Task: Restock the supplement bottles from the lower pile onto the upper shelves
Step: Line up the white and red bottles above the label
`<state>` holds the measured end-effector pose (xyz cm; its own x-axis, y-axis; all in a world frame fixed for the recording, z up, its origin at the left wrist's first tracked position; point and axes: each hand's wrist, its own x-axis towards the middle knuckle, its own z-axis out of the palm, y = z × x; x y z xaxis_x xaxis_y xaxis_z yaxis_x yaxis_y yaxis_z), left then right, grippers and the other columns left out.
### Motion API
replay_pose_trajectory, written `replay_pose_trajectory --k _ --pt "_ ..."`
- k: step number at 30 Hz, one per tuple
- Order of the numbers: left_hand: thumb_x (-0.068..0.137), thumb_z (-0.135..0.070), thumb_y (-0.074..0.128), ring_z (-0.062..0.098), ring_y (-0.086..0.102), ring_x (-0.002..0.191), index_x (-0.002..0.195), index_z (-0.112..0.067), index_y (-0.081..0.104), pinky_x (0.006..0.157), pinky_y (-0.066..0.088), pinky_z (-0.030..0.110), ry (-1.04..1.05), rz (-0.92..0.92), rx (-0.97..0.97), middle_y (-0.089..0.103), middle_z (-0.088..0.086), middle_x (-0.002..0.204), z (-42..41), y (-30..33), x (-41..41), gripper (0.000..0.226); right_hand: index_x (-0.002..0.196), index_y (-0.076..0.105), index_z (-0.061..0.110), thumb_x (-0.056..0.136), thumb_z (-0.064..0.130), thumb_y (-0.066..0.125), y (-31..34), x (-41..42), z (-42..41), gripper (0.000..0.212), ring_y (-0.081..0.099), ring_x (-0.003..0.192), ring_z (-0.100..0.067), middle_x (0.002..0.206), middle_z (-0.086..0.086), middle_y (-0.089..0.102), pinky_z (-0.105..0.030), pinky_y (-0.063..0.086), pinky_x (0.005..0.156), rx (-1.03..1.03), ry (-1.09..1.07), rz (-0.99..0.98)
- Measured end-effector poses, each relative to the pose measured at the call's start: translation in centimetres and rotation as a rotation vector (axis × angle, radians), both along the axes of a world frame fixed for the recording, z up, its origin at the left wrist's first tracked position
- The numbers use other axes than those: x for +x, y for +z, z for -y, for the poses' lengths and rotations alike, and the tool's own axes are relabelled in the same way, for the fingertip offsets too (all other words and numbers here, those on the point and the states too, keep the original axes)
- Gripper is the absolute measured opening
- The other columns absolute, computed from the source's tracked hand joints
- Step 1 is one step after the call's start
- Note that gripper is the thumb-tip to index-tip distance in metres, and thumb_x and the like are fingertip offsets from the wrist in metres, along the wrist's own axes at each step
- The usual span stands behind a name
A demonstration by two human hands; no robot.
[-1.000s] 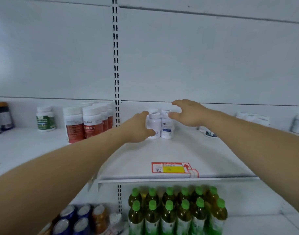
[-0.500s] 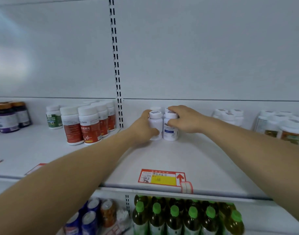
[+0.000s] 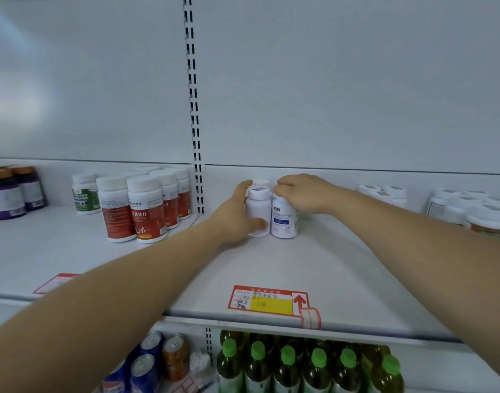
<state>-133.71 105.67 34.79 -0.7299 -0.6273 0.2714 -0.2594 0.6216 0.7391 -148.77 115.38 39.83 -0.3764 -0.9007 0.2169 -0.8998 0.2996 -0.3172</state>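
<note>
Two bare forearms and hands of one person fill the lower part of the view. The left hand (image 3: pixel 237 214) and right hand (image 3: pixel 302 194) carry no gloves, rings, watch or bracelets. No sleeves show anywhere along either forearm. The fingernails that show are short and plain, without polish.

green-capped drink bottles (image 3: pixel 288 364) and cans (image 3: pixel 149 361) below, red-yellow price tag (image 3: pixel 268 301) on shelf edge
</note>
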Motion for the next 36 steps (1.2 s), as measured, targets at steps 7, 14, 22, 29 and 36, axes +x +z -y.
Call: replay_pose_trajectory --k 7,14,22,29,36 --pt "0.076 -0.023 0.074 0.014 0.057 0.095 0.133 -0.022 0.034 0.066 0.038 0.020 0.013 -0.015 -0.016 0.051 -0.005 0.116 -0.3 -0.1 0.1 0.070 0.126 0.052 0.013 0.098 0.043 0.032 -0.7 -0.3 -0.6 0.046 0.043 0.124 -0.028 0.136 -0.009 0.050 -0.038 0.034 0.099 -0.003 0.010 -0.011" --pt "0.077 -0.020 0.071 0.004 0.053 0.081 0.128 -0.019 0.040 0.059 0.036 0.013 0.025 -0.006 0.000 0.053 -0.008 0.100 -0.4 -0.3 0.1 0.060 0.082 0.050 0.033 0.096 0.052 0.029 -0.5 -0.2 -0.3 0.032 0.046 0.105 -0.024 0.112 0.000 0.050 -0.034 0.036 0.085 0.001 0.019 -0.002" --pt "0.076 -0.020 0.073 0.000 0.054 0.078 0.133 -0.028 0.031 0.055 0.035 0.013 0.024 -0.009 -0.015 0.051 -0.014 0.092 -0.2 -0.4 0.6 0.071 0.077 0.048 0.029 0.097 0.044 0.029 -0.5 -0.2 -0.1 0.032 0.047 0.102 -0.026 0.109 -0.005 0.051 -0.035 0.038 0.081 0.014 -0.002 -0.009" --pt "0.082 -0.012 0.064 0.010 0.055 0.089 0.137 -0.024 0.031 0.059 0.036 0.008 -0.003 0.012 -0.023 0.054 -0.003 0.113 0.1 -0.4 0.7 0.065 0.125 0.052 0.012 0.099 0.042 0.029 -0.8 0.0 -0.1 0.046 0.043 0.124 -0.028 0.138 -0.011 0.046 -0.038 0.035 0.098 0.018 -0.017 -0.055" --pt "0.086 -0.013 0.062 0.010 0.052 0.095 0.138 -0.025 0.036 0.061 0.036 0.004 -0.042 -0.001 -0.061 0.052 -0.009 0.112 -0.4 -0.1 0.8 0.060 0.129 0.049 0.011 0.100 0.041 0.029 -1.4 0.1 0.1 0.046 0.040 0.126 -0.026 0.140 -0.011 0.044 -0.033 0.031 0.095 -0.021 -0.033 -0.045"
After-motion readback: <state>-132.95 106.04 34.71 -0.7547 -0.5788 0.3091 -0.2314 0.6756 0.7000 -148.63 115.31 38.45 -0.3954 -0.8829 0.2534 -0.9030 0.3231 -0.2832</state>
